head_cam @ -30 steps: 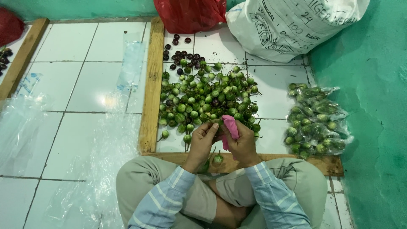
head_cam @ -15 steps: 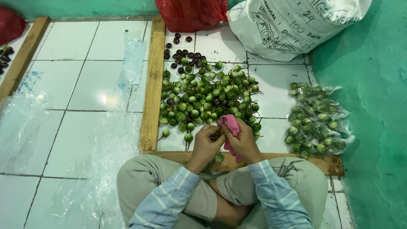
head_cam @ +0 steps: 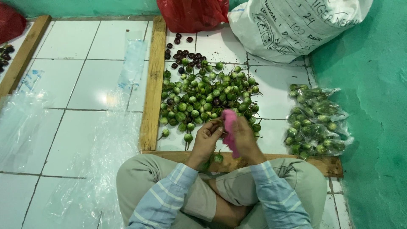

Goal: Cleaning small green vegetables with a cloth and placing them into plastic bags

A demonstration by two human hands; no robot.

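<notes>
Pink cloth (head_cam: 230,127) — soft, crumpled, bright pink, held upright just above the near edge of the green eggplant pile (head_cam: 207,95). Right hand (head_cam: 244,140) closed around the cloth; left hand (head_cam: 206,140) fingers curled, pinching something small against it — cannot tell what.

Right hand (head_cam: 246,138) grips pink cloth (head_cam: 230,124); left hand (head_cam: 207,139) pinches beside it, above green eggplant pile (head_cam: 205,95).

Bright even overhead light, soft shadows, mild glare on white floor tiles (head_cam: 85,80), right hand (head_cam: 245,138) motion-blurred
</notes>
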